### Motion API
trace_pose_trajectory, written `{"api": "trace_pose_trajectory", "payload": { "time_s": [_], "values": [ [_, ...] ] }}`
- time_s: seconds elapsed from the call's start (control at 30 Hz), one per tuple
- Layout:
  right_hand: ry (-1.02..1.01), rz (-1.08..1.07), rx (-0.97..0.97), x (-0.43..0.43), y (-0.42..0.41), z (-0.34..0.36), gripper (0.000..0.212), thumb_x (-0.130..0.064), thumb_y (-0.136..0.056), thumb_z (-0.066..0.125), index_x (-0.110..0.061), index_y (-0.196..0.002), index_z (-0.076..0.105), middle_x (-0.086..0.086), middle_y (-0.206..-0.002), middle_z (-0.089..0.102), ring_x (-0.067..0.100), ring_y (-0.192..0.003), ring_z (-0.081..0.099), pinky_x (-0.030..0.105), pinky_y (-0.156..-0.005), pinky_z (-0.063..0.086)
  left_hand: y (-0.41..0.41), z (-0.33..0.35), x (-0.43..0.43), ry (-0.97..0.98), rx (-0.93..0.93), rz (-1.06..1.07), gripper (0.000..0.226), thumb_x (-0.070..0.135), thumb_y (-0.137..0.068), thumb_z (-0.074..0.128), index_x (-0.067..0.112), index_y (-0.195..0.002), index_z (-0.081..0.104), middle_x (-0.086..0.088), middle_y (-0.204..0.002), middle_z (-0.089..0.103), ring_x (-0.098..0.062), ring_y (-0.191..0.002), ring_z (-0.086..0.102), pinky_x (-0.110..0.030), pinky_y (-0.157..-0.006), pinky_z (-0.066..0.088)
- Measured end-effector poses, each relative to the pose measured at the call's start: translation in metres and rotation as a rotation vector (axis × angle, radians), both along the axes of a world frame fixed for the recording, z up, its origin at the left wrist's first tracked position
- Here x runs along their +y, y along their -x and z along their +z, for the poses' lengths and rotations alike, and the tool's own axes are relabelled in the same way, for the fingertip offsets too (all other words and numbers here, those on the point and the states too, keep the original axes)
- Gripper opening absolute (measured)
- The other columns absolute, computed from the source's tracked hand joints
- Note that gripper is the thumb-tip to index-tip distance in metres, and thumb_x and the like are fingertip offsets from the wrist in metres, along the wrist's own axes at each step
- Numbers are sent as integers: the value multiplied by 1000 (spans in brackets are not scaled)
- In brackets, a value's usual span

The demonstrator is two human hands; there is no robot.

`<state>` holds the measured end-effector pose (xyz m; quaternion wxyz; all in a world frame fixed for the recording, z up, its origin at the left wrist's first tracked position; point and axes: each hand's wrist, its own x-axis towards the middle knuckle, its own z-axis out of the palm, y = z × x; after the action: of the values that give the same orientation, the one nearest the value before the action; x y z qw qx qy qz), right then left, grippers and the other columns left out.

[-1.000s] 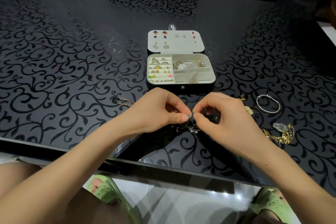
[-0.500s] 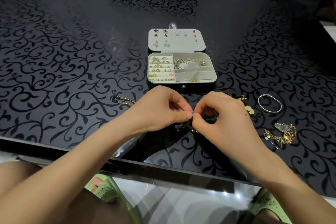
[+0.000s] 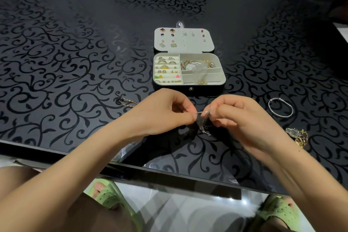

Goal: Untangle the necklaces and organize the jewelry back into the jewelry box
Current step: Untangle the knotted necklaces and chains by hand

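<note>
we see both hands raised just above the dark, scroll-patterned surface (image 3: 75,62), close in front of the open jewelry box (image 3: 205,90). the left hand (image 3: 165,113) has its fingers curled, thumb and forefinger pinching a thin silver necklace (image 3: 204,128) at one end of a short taut stretch. the right hand (image 3: 243,118) is curled too and pinches the same chain just beside the left fingertips, so the two hands nearly touch. below the pinch the rest of the silver necklace hangs in a small tangled clump that reaches down to the surface between the hands. the box stands with its lid (image 3: 188,47) folded back flat, pairs of earrings pinned on the pale lining. in the box's left part sit rows of rings and small studs (image 3: 166,68); in the far right compartment lie gold bracelets (image 3: 195,62), with a small clear bag (image 3: 199,70) across the dividers. on the surface left of the left hand lies a thin gold chain (image 3: 130,102), partly hidden by the wrist. right of the right hand lies a silver bangle (image 3: 280,107), apart from everything else, and nearer the edge a gold chain clump (image 3: 302,139) touches a piece of clear plastic (image 3: 292,131). under the glass edge we see two green sandals (image 3: 109,196).
</note>
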<state>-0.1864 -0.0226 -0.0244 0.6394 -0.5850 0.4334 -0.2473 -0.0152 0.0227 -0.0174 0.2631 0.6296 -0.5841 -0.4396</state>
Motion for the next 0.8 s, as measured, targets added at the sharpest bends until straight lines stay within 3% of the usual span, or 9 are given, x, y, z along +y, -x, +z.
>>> {"api": "trace_pose_trajectory", "payload": {
  "time_s": [0.1, 0.23, 0.33, 0.47, 0.57, 0.7, 0.8],
  "values": [
    [-28, 43, -6, -2, 1, 6, 10, -7, -61, 55, -12, -57, 62, 12, -74, 68, 15, -69, 57, 20, -62, 43, -1, -2, 0, 42, 12, 22, 3, 23, -82, 68, 23, -79, 68, 7, -70, 67, 1, -61, 56, -9, -61, 42],
    [-29, 99, 27, -6, 2, 15, 25, 5, -74, 55, -13, -57, 60, 10, -65, 66, 12, -58, 50, 23, -59, 39, 0, -3, -1, 156, 33, 77, 5, 18, -83, 69, 21, -79, 68, 9, -69, 64, 2, -61, 54, -8, -61, 42],
    [-4, 118, 100, -8, 3, 19, 27, 8, -78, 52, -11, -61, 60, 10, -64, 67, 12, -53, 49, 22, -54, 37, 1, -4, -2, 208, 45, 159, 7, 17, -81, 71, 23, -77, 70, 2, -74, 68, -8, -65, 59, -16, -66, 45],
    [19, 117, 146, -8, 3, 20, 21, 5, -79, 58, -9, -64, 65, 14, -73, 72, 12, -53, 57, 18, -44, 41, 9, -8, -1, 175, 219, 322, 9, 11, -80, 71, 19, -79, 70, -8, -75, 71, -12, -63, 65, -21, -64, 50],
    [-3, 73, 148, -7, 2, 18, 16, 5, -81, 60, -4, -69, 67, 15, -76, 72, 13, -53, 59, 18, -42, 42, 19, -11, 3, 133, 359, 386, 14, 5, -80, 70, 19, -84, 68, -6, -69, 71, -17, -67, 69, -21, -63, 51],
    [-4, 64, 175, -5, 0, 14, 18, 2, -82, 61, -7, -68, 68, 14, -72, 71, 11, -53, 58, 17, -41, 41, 26, -15, 10, 99, 402, 409, 21, 4, -78, 70, 18, -93, 64, -3, -71, 73, -30, -79, 69, -42, -76, 56],
    [57, 77, 236, -4, 0, 10, 19, -1, -80, 63, -11, -66, 70, 10, -70, 71, 9, -54, 57, 18, -43, 40, 28, -16, 15, 109, 379, 415, 21, 6, -78, 72, 18, -92, 62, 1, -72, 74, -27, -78, 69, -41, -78, 55]
  ]
}}
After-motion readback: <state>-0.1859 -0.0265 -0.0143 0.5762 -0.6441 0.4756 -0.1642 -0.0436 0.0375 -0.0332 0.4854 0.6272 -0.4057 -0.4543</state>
